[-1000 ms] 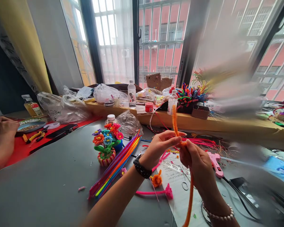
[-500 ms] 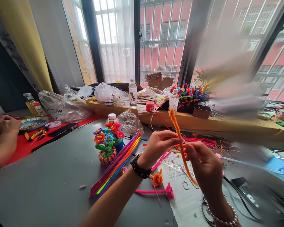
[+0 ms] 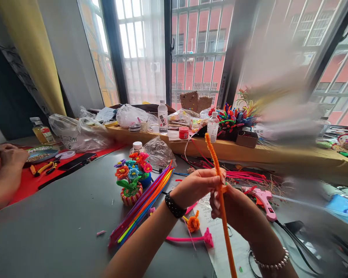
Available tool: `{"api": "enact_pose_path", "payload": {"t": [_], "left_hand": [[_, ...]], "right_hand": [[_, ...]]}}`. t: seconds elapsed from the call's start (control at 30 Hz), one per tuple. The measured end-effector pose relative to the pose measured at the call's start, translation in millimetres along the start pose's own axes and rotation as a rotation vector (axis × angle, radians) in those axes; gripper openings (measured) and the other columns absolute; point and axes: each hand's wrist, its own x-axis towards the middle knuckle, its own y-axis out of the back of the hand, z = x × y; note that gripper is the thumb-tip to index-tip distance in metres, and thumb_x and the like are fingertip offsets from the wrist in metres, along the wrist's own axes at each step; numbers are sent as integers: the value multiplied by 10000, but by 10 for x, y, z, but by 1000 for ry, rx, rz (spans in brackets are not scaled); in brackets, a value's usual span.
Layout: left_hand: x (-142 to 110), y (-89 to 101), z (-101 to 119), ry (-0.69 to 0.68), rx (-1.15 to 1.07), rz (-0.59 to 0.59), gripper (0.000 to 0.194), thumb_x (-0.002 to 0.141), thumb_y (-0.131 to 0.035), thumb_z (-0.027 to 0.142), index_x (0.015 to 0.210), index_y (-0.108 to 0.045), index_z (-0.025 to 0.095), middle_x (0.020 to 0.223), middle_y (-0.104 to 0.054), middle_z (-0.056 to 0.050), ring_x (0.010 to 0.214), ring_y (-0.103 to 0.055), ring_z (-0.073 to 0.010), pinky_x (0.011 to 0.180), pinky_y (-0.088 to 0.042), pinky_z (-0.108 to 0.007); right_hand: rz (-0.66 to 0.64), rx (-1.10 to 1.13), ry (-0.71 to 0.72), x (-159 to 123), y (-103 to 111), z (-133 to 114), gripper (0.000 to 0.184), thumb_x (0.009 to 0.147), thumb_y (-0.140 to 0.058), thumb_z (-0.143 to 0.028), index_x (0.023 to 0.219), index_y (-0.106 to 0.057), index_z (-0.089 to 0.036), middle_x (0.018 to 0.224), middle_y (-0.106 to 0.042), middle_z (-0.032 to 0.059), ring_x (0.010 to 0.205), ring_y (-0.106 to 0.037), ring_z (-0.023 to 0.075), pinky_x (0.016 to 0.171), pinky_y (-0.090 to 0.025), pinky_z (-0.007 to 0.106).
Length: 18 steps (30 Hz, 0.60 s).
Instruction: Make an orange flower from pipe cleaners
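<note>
An orange pipe cleaner [image 3: 226, 235] stands nearly upright in front of me, its fuzzier top rising above my fingers. My left hand [image 3: 201, 185] pinches it near the middle between thumb and fingers. Just below, my right hand [image 3: 234, 206] is closed around the same stem, some fingertips curled behind it. Both hands are held above the table, over a sheet of paper [image 3: 220, 255] with writing. Below my left forearm lie an orange pipe-cleaner flower [image 3: 193, 223] and a pink one [image 3: 208, 237] on a long stem. Scissors on the paper are mostly hidden.
A bundle of coloured pipe cleaners [image 3: 145, 204] lies beside a small pot of fuzzy flowers [image 3: 132, 193]. A pink glue gun [image 3: 265, 200] rests to the right with its cord. Bottles and bags line the ledge [image 3: 272, 154]. Another person's hands [image 3: 13, 158] are at far left.
My right hand has turned and moved left, closer to my left hand. The pipe cleaner's lower end now hangs straighter, toward the bottom edge, and the glue gun has come into view.
</note>
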Motion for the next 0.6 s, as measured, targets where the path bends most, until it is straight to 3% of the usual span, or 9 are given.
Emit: {"api": "enact_pose_path", "payload": {"t": [0.1, 0.2, 0.3, 0.43, 0.53, 0.6], "left_hand": [[0, 10, -34, 45, -64, -56, 217, 591, -710, 309, 615, -593, 128, 710, -473, -6, 590, -460, -65, 589, -370, -190], [6, 25, -63, 63, -82, -86, 211, 611, -693, 318, 670, -607, 135, 682, -473, -5, 588, -461, -73, 586, -370, -196], [8, 8, -43, 22, -12, -35, 232, 678, -639, 333, 800, -623, 136, 649, -488, -5, 582, -456, -74, 597, -368, -195], [-3, -94, 23, -105, 251, 163, 234, 658, -664, 287, 825, -621, 129, 757, -549, -27, 670, -491, -95, 643, -378, -206], [-16, -171, 32, -192, 392, 324, 201, 637, -677, 292, 731, -618, 124, 780, -559, -36, 736, -514, -130, 678, -395, -232], [-31, -203, 19, -260, 451, 363, 195, 644, -667, 313, 689, -624, 128, 785, -556, -39, 766, -516, -144, 711, -399, -250]], "right_hand": [[-132, 61, -91, 5, -64, 49, 295, 765, -519, -438, 753, -619, -161, 551, -575, 3, 435, -505, 90, 472, -457, 237], [-135, 89, -98, 3, -121, 43, 348, 793, -459, -467, 697, -588, -158, 410, -409, -56, 309, -268, 31, 311, -263, 140], [31, 37, -31, -9, -136, -12, 336, 792, -472, -447, 656, -562, -153, 415, -302, -75, 361, -162, 27, 338, -183, 137], [350, -175, 178, -33, -113, -57, 274, 783, -486, -429, 684, -550, -181, 500, -382, -44, 416, -238, 57, 385, -228, 185], [599, -580, 446, -46, -111, -21, 309, 806, -428, -454, 662, -529, -200, 575, -443, -12, 509, -359, 106, 468, -297, 234], [664, -930, 607, -51, -126, 16, 298, 836, -374, -424, 692, -523, -211, 640, -475, 5, 584, -407, 138, 542, -317, 265]]}}
